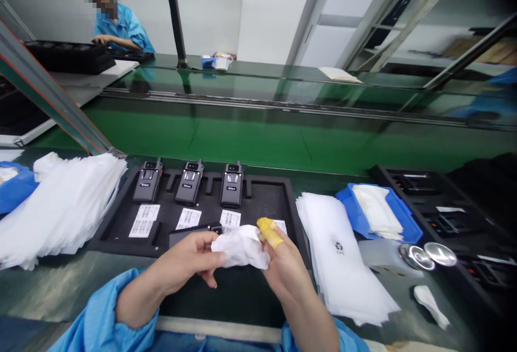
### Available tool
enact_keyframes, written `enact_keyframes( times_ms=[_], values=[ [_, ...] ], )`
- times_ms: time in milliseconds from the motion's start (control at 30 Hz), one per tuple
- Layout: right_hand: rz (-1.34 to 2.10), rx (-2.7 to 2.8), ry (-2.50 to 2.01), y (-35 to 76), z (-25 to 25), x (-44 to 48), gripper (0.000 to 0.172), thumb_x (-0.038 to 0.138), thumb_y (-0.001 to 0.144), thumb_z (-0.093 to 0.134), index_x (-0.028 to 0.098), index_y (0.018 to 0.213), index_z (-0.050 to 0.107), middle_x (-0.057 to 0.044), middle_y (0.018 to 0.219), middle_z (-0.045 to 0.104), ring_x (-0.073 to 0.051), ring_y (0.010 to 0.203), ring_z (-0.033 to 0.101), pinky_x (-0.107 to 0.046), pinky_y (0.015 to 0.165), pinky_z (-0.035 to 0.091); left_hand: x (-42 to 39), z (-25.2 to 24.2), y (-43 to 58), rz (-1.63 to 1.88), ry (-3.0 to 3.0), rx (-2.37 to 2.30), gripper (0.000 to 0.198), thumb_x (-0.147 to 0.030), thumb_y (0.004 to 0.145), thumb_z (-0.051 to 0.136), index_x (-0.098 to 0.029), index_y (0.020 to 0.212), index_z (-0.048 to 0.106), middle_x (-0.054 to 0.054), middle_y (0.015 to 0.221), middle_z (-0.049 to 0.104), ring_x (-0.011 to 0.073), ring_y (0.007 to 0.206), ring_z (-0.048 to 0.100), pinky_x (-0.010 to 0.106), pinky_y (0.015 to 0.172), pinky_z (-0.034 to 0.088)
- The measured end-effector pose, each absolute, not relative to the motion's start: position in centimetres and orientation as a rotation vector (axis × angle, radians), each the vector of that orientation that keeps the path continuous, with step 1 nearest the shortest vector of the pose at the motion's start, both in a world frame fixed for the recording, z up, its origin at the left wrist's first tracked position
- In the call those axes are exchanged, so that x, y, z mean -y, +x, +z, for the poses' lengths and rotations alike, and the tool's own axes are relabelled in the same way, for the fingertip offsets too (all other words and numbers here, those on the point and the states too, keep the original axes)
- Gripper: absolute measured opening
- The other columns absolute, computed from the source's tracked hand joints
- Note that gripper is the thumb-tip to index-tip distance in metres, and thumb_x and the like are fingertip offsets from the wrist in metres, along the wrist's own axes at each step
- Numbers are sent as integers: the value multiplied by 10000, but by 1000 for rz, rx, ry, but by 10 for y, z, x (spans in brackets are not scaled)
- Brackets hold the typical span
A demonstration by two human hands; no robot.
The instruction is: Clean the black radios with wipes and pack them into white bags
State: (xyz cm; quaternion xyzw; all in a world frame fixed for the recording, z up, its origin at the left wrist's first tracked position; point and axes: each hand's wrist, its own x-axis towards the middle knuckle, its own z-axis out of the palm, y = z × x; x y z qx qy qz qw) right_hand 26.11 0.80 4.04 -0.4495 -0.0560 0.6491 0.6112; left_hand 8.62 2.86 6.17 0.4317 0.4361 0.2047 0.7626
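Cloth (241,249) — white and crumpled — sits bunched between both hands just above the near edge of the bench. The left hand (189,263) curls its fingers shut around the cloth's left end, thumb pressed over it, and a flat black device (194,232) lies just beyond its knuckles; whether the hand touches that device I cannot tell. The right hand (285,266) pinches the cloth's right end, its yellow finger cot (270,232) lying against the fabric. Just past both hands is a black tray (262,198), with 3 radios (189,182) standing upright in a row along its far side and white labels (188,217) between them and the hands. Left of the left hand, well apart, lies a heap of white bags (60,206). Right of the right hand, near it, is a stack of bags (343,255), then a blue tray (399,217) and 2 metal lids (428,255) farther out. Far beyond, across the green belt (258,136), another person (121,26) in a blue coat works at a bench.
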Motion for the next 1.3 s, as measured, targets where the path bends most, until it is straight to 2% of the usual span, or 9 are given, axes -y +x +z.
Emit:
enact_keyframes(
  times_ms=[233, 333, 433, 567, 667, 800, 967, 1133, 1300],
  values=[
    [1597, 376, -958, 265, 43, 4, 499, 281, 556, 822, 259, 997, 589, 75, 664, 592, -78, 607, 547, -189, 585, 451, -23, 66, 85, 792, 866, -953, 214, -261, 645, 745, -139, 797, 656, 22, 784, 657, 141, 770, 558, 246, 758, 424],
    [1575, 607, -1072, 267, 36, 9, 378, 445, 672, 732, 224, 954, 613, 58, 617, 570, -80, 523, 505, -199, 496, 408, -22, 69, 84, 871, 845, -877, 190, -265, 641, 699, -140, 763, 624, 19, 723, 627, 153, 742, 542, 259, 723, 420],
    [1447, 870, -1190, 268, 34, 5, 439, 585, 770, 568, 184, 936, 638, 14, 621, 590, -110, 549, 536, -247, 555, 450, -26, 78, 81, 849, 866, -844, 198, -279, 628, 675, -139, 738, 587, 12, 685, 588, 140, 683, 519, 238, 645, 408],
    [1389, 1075, -1072, 265, 50, -2, 633, 508, 697, 690, 231, 1233, 499, -46, 972, 645, -172, 856, 611, -329, 808, 480, -33, 94, 81, 718, 945, -847, 222, -279, 625, 684, -150, 668, 508, -24, 615, 521, 89, 560, 459, 199, 541, 365],
    [1534, 1114, -1013, 259, 60, -3, 663, 419, 665, 740, 231, 1246, 481, 13, 822, 623, -130, 727, 583, -279, 706, 473, -34, 100, 82, 637, 956, -858, 288, -328, 647, 706, -160, 666, 473, -40, 595, 499, 73, 521, 450, 178, 486, 348],
    [1557, 893, -1049, 254, 58, -2, 487, 424, 697, 708, 209, 1114, 577, 78, 615, 524, -78, 553, 476, -205, 563, 399, -32, 93, 80, 638, 897, -910, 418, -442, 680, 726, -183, 921, 505, -36, 678, 562, 86, 530, 511, 186, 473, 405],
    [1436, 754, -1077, 255, 42, 1, 421, 426, 746, 672, 260, 1127, 607, 28, 826, 650, -99, 707, 550, -219, 671, 435, -27, 78, 73, 727, 894, -900, 888, -263, 624, 797, -222, 1345, 280, -38, 656, 615, 113, 551, 560, 214, 538, 435],
    [1367, 902, -1115, 262, 40, 3, 273, 428, 788, 624, 262, 994, 692, -19, 1076, 673, -175, 1035, 571, -334, 972, 390, -28, 77, 72, 886, 1021, -969, 554, -225, 706, 727, -191, 1213, 506, -32, 708, 617, 101, 662, 564, 226, 671, 433],
    [1399, 1008, -1099, 265, 49, 8, 355, 356, 683, 731, 250, 1020, 687, -48, 1026, 682, -212, 956, 622, -402, 930, 455, -27, 75, 74, 800, 1139, -1012, 539, -228, 608, 785, -176, 1117, 615, 46, 961, 645, 178, 844, 592, 296, 779, 445]
  ],
)
